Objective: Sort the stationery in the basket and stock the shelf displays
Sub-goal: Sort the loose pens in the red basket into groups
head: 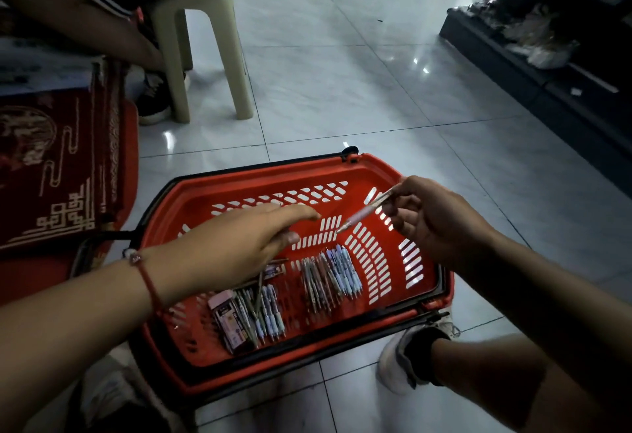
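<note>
A red basket [239, 190] sits low in the middle of the frame on pale floor tiles [342, 73], bare tiles beyond its far rim, a stool [201, 49] at upper left. The left hand [236, 244] hovers flat over it, fingers straight, holding nothing. The right hand [434, 217] pinches a pen [362, 213] above the basket's right side. More pens [331, 275] lie in rows on its bottom.

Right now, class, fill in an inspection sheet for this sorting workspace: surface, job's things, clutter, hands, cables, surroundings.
Surface: glossy tiled floor.
Job's things: red basket holding a row of pens, a second pen group and an eraser pack.
Clutter: loose pencil lying across the second group.
Hands: left hand open over the basket; right hand pinching a pink pen.
Cables: nothing seen.
Surroundings: beige stool, red rugs, dark shelf.
</note>
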Demonstrator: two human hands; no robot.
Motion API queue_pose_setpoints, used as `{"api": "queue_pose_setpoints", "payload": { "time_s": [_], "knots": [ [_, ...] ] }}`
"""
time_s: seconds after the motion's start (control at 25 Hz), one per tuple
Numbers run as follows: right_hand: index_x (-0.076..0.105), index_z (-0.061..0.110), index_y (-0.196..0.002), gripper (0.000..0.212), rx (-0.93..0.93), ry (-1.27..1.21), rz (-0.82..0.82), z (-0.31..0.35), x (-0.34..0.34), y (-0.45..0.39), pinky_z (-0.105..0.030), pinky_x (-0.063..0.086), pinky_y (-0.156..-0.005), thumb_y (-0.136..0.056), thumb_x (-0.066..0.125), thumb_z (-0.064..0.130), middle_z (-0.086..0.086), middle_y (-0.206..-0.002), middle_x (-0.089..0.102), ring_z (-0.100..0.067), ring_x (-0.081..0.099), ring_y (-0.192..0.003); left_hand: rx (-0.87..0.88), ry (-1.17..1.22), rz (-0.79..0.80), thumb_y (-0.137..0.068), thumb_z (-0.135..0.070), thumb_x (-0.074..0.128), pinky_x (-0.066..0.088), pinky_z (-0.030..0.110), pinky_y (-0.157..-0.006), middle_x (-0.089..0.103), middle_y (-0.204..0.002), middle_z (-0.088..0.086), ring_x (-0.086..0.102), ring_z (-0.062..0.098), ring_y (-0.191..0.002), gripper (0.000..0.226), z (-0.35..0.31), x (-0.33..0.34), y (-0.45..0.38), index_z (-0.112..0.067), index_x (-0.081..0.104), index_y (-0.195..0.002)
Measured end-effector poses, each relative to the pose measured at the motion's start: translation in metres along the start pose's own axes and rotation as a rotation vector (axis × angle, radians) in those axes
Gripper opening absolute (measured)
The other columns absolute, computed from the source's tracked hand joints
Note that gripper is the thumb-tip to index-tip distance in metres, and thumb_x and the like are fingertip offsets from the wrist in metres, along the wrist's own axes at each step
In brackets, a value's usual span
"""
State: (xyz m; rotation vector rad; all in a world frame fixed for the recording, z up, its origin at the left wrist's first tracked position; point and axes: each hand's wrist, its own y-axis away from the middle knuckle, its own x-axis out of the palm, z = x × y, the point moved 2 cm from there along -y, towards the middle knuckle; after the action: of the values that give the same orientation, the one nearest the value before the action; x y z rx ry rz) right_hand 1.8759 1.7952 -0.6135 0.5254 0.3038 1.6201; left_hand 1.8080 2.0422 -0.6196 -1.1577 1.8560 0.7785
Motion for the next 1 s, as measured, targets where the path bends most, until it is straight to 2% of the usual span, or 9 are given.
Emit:
{"api": "queue_pose_setpoints", "payload": {
  "time_s": [0.16,0.24,0.4,0.44,0.52,0.6,0.72,0.88,1.0],
  "knots": [
    [0.056,0.006,-0.112,0.02,0.072,-0.103,0.061,-0.007,-0.002,-0.005,-0.022,0.056,-0.058,-0.093,0.06,0.01,-0.008,-0.077,0.063,-0.014,0.066,-0.065,0.04,-0.069,-0.015,-0.101,-0.042,0.038,0.047,0.029,-0.084,0.053,-0.114,-0.017,0.053,0.005,-0.099,0.041,0.006,0.006,0.008,-0.055,0.028,-0.139],
    [0.056,0.003,-0.113,0.027,0.151,-0.109,0.095,-0.015,-0.005,-0.008,-0.023,0.058,-0.064,-0.088,0.063,0.009,-0.009,-0.079,0.066,-0.015,0.066,-0.069,0.067,-0.128,-0.036,-0.102,-0.043,0.034,0.039,0.021,-0.07,0.047,-0.103,-0.018,0.049,0.005,-0.088,0.044,0.01,0.009,0.012,-0.055,0.021,-0.142],
    [0.059,0.001,-0.123,0.037,0.444,0.058,0.254,-0.045,-0.013,-0.012,-0.036,0.053,-0.095,-0.089,0.065,0.014,-0.017,-0.111,0.068,-0.024,0.064,-0.097,0.085,-0.265,-0.099,-0.103,-0.036,0.035,0.025,0.015,-0.054,0.044,-0.097,-0.015,0.046,0.006,-0.077,0.051,0.015,0.008,0.022,-0.052,0.013,-0.147],
    [0.059,0.001,-0.125,0.036,0.511,0.15,0.319,-0.052,-0.012,-0.014,-0.036,0.055,-0.094,-0.092,0.063,0.014,-0.019,-0.115,0.067,-0.024,0.063,-0.097,0.086,-0.283,-0.113,-0.103,-0.032,0.037,0.027,0.017,-0.053,0.045,-0.097,-0.014,0.047,0.007,-0.076,0.055,0.017,0.008,0.024,-0.051,0.011,-0.147],
    [0.063,0.0,-0.111,0.021,0.568,0.324,0.353,-0.065,-0.008,-0.026,-0.025,0.056,-0.067,-0.093,0.058,0.011,-0.012,-0.094,0.067,-0.014,0.064,-0.075,0.079,-0.308,-0.13,-0.101,-0.023,0.043,0.036,0.022,-0.055,0.045,-0.097,-0.012,0.048,0.008,-0.075,0.066,0.023,0.009,0.029,-0.049,0.005,-0.148],
    [0.062,0.004,-0.098,0.01,0.564,0.452,0.319,-0.08,0.004,-0.044,-0.021,0.048,-0.054,-0.095,0.053,0.006,-0.007,-0.079,0.062,-0.009,0.06,-0.061,0.08,-0.336,-0.142,-0.098,-0.02,0.048,0.037,0.024,-0.056,0.045,-0.097,-0.011,0.049,0.009,-0.076,0.073,0.03,0.011,0.032,-0.048,0.001,-0.147],
    [0.066,0.006,-0.099,0.009,0.517,0.635,0.249,-0.106,0.019,-0.086,-0.021,0.046,-0.055,-0.093,0.059,0.006,-0.003,-0.079,0.065,-0.007,0.06,-0.059,0.059,-0.314,-0.144,-0.1,-0.027,0.046,0.034,0.023,-0.058,0.047,-0.098,-0.013,0.051,0.009,-0.078,0.068,0.042,0.012,0.035,-0.05,0.001,-0.145],
    [0.062,0.014,-0.087,0.003,0.336,1.134,0.224,-0.144,0.025,-0.15,-0.017,0.047,-0.052,-0.089,0.064,0.013,0.001,-0.077,0.061,-0.005,0.055,-0.059,-0.003,-0.233,-0.181,-0.099,-0.043,0.03,0.037,0.024,-0.059,0.048,-0.092,-0.016,0.047,0.006,-0.073,0.052,0.059,0.01,0.038,-0.052,0.01,-0.146],
    [0.06,0.019,-0.081,0.011,0.367,1.298,0.239,-0.183,0.021,-0.178,-0.02,0.049,-0.058,-0.08,0.071,0.015,0.0,-0.081,0.061,-0.009,0.053,-0.064,-0.053,-0.187,-0.158,-0.095,-0.046,0.024,0.045,0.029,-0.059,0.048,-0.085,-0.017,0.048,0.007,-0.071,0.051,0.074,0.015,0.038,-0.049,0.02,-0.145]
  ]
}}
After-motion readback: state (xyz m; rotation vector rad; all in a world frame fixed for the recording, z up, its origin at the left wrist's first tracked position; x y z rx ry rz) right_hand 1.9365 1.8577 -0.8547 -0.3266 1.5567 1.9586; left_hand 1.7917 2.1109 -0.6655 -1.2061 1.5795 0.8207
